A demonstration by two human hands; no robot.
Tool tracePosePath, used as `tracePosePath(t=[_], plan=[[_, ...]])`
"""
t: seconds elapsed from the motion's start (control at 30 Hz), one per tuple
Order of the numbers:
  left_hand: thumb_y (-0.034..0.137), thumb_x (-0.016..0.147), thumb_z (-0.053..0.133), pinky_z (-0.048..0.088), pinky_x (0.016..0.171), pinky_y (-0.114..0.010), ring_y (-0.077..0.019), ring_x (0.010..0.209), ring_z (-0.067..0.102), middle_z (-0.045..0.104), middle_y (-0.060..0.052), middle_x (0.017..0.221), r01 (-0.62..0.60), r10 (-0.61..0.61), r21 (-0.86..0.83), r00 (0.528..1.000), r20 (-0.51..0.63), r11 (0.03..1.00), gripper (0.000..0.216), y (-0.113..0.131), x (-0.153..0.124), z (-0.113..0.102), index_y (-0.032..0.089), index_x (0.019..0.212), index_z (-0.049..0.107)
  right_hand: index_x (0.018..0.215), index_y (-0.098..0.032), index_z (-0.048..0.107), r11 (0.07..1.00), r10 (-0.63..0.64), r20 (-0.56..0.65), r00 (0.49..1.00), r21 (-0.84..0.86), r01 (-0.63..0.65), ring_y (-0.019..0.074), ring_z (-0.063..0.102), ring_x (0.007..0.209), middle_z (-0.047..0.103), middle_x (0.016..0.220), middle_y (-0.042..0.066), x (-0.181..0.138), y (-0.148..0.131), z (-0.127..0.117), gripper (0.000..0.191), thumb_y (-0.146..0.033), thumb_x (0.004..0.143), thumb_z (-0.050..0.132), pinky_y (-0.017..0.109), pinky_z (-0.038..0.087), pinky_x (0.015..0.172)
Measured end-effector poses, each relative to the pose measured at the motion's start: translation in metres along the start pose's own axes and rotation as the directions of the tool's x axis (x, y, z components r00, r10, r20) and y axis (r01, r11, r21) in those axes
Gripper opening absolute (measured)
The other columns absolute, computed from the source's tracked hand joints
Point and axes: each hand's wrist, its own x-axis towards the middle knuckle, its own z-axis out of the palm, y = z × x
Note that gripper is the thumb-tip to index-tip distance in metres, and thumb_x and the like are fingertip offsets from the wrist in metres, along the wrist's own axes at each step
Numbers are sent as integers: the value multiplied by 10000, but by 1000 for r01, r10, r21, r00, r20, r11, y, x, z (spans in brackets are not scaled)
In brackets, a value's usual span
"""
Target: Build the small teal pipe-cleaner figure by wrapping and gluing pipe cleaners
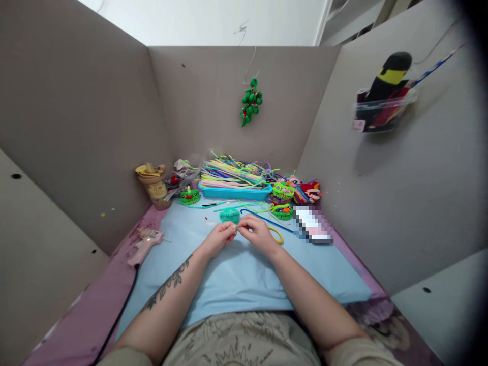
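Note:
My left hand (220, 239) and my right hand (258, 235) meet over the blue cloth, fingertips almost touching. Both are closed in a pinch; whatever sits between the fingers is too small to make out. Just beyond the fingertips is a fuzzy teal piece (229, 215), apparently lying on the cloth. A dark blue rod (272, 222) slants behind my right hand. Beside that hand a yellow loop (277, 235), perhaps a scissor handle, shows in part.
Pipe cleaners (232, 173) fill a blue tray (236, 193) at the back. Finished green fuzzy figures (189, 195) flank it. A pink glue gun (147, 246) with a cord lies left, below a brown cup (155, 188). A phone (312, 223) lies right. Grey panels (244, 127) enclose the table.

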Motion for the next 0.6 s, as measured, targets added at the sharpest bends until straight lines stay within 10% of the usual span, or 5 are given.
tracePosePath(t=[0.6], plan=[[485, 763, 530, 160, 430, -217, -54, 434, 260, 364, 59, 500, -25, 26, 41, 999, -25, 999, 380, 4, 0, -1, 163, 603, 408, 678, -182, 611, 998, 54, -60, 997, 33, -52, 136, 529, 651, 591, 707, 28, 1, -3, 3, 132, -237, 788, 563, 248, 423, 581]])
